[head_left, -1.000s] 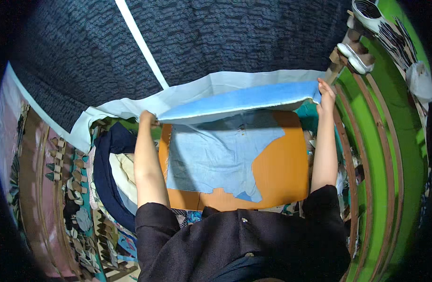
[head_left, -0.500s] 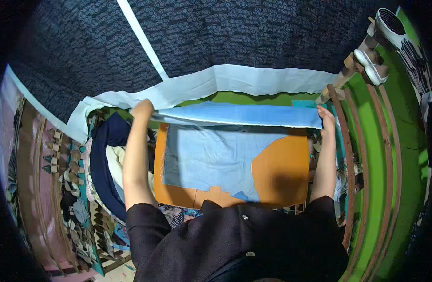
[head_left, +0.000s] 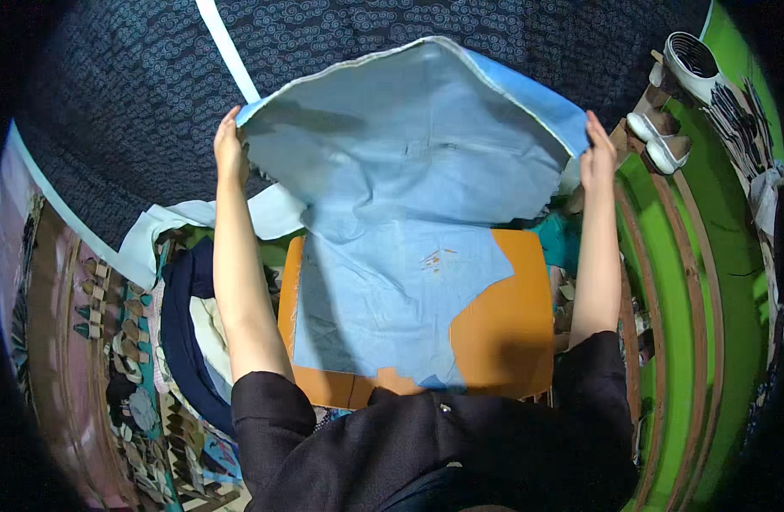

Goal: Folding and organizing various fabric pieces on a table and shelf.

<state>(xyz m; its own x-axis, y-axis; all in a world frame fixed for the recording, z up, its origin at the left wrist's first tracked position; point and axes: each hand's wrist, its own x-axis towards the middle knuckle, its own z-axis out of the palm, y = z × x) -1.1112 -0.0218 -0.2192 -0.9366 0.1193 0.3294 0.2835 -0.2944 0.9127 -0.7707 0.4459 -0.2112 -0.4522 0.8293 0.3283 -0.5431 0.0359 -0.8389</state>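
Note:
A large piece of light blue fabric (head_left: 383, 290) lies partly on an orange tabletop (head_left: 503, 341), and its far part is lifted up in a billow. My left hand (head_left: 230, 152) pinches the raised edge at its left corner, while my right hand (head_left: 597, 155) grips that same edge at the right. Both arms reach forward and spread wide. The lifted part shows its greyish-blue underside, with a brighter blue strip along the upper right edge. Small brownish slits or marks show near the middle of the flat part. The near edge of the fabric is cut unevenly.
A dark patterned curtain (head_left: 340, 34) with a white border hangs beyond the table. Left of the table sit dark blue and cream cloths (head_left: 183, 316) and racks of shoe lasts (head_left: 131, 341). Wooden rails (head_left: 699, 324) run along the green right side, with white shoes (head_left: 661, 141) above.
Both hands have moved up and away, raising the fabric's far edge. What was a narrow band between them now billows open and shows the underside and slits.

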